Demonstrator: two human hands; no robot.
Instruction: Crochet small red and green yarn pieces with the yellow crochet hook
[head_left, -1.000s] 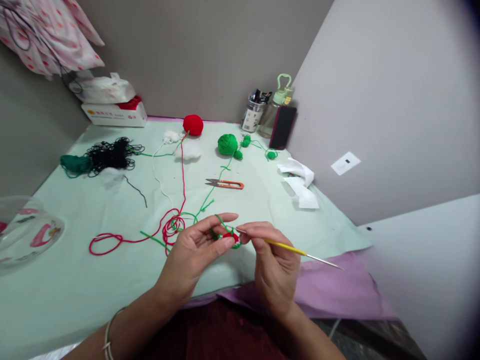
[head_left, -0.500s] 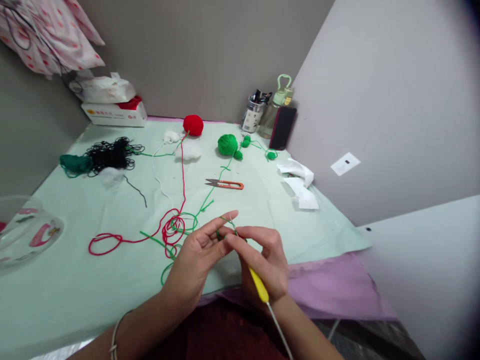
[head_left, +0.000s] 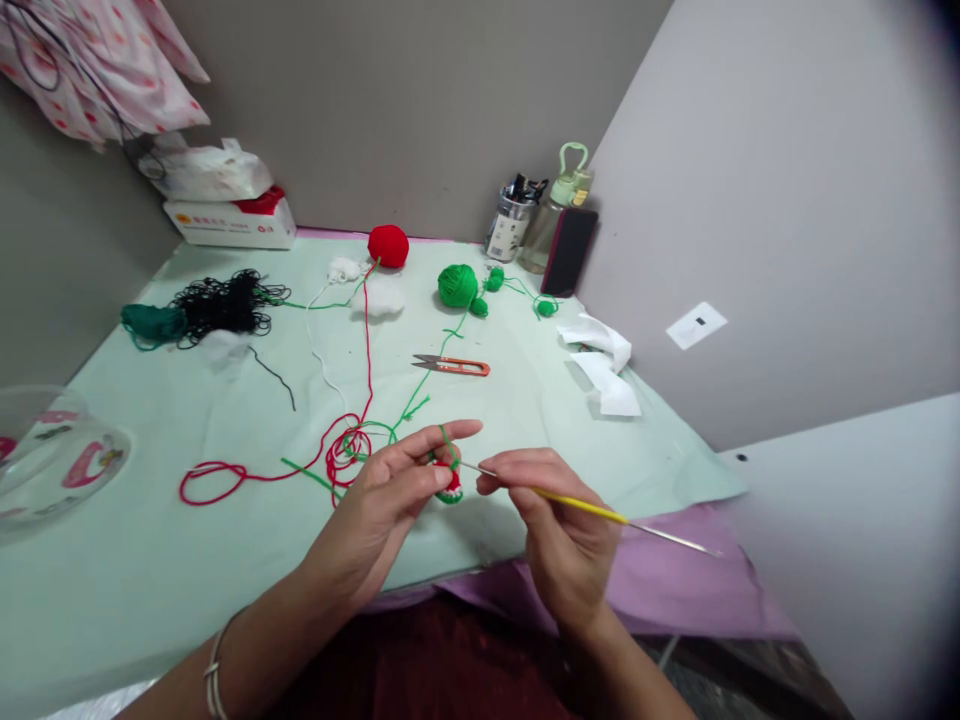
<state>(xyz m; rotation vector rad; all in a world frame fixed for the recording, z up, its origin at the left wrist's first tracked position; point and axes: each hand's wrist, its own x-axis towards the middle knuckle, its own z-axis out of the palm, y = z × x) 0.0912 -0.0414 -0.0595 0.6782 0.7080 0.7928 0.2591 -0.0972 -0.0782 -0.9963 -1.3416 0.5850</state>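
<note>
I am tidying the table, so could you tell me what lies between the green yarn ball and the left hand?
In the head view, the orange thread snips lie on the cloth between the green yarn ball and the left hand, with a green strand running alongside.

A pale green sheet (head_left: 150, 580) covers the table. Snips (head_left: 451, 366) lie at centre. Red yarn ball (head_left: 388, 246) at 12 o'clock, black yarn (head_left: 221, 305) at 10.

Matt woollen yarn ball (head_left: 457, 285); glossy yellow plastic-handled metal hook (head_left: 592, 508); smooth pale cloth table cover (head_left: 150, 560)
</note>
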